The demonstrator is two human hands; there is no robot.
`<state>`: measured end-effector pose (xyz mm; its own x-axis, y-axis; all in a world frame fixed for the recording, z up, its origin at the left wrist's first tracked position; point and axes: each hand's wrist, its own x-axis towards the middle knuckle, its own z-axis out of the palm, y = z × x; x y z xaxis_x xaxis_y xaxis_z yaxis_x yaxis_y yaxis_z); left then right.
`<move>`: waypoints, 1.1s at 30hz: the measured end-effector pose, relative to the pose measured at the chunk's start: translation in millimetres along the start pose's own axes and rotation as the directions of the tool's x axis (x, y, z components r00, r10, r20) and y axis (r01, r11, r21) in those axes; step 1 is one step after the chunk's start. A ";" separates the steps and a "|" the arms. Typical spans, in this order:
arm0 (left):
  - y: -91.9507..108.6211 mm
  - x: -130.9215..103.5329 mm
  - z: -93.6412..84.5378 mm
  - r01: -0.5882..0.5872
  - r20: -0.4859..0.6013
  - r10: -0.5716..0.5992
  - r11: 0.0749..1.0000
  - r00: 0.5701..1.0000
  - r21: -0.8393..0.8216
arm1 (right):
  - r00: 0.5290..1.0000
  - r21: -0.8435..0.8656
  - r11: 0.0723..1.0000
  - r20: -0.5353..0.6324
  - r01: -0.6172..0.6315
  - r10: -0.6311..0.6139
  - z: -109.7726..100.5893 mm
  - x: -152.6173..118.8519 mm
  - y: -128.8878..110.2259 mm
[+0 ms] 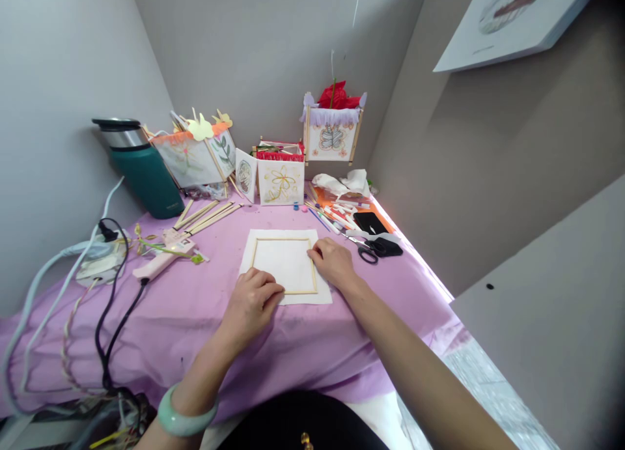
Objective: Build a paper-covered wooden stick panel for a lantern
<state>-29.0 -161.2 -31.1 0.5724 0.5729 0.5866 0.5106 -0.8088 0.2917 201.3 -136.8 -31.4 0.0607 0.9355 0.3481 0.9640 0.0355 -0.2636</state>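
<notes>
A square frame of thin wooden sticks (283, 239) lies flat on a sheet of white paper (248, 249) in front of me. My left hand (251, 298) is at the frame's lower left corner, thumb and fingers pinched together on the bottom stick and covering that corner. Higher up on the right side, my right hand (333, 261) has its fingertips closed on the right-hand stick near the top corner. Both hands rest low on the paper, and the frame stays flat under them.
A purple cloth (224, 241) covers the table. Left are loose sticks (208, 217), a pink glue gun (163, 261), a power strip (100, 261) with cables and a teal tumbler (146, 176). Right are scissors (367, 251) and a black phone (370, 223). Decorated paper lanterns (282, 183) stand behind.
</notes>
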 end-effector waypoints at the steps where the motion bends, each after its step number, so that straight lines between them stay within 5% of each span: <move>1: 0.2 0.1 0.1 0.002 0.001 -0.002 1.000 1.000 0.002 | 1.000 -0.001 1.000 0.000 0.000 0.000 -0.1 -0.1 0.0; 13: 2.4 0.3 -1.6 0.027 -0.016 -0.027 0.999 1.000 -0.045 | 1.000 0.020 1.000 -0.011 -0.003 0.003 1.2 0.3 1.0; 24: -13.1 -11.8 -21.7 0.172 -0.201 -0.198 0.975 0.959 -0.137 | 0.999 0.140 0.989 -0.032 -0.038 0.043 -4.8 0.5 -0.2; 33: 5.9 -5.4 -11.8 0.049 -0.122 -0.050 0.999 0.991 -0.014 | 0.998 0.247 0.967 0.029 -0.066 0.061 -31.4 -41.6 -9.1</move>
<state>-36.7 -170.6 -23.6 0.4636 0.5922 0.6591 0.5287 -0.7818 0.3305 198.2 -187.0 -15.2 0.1123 0.9456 0.3054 0.8637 0.0591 -0.5006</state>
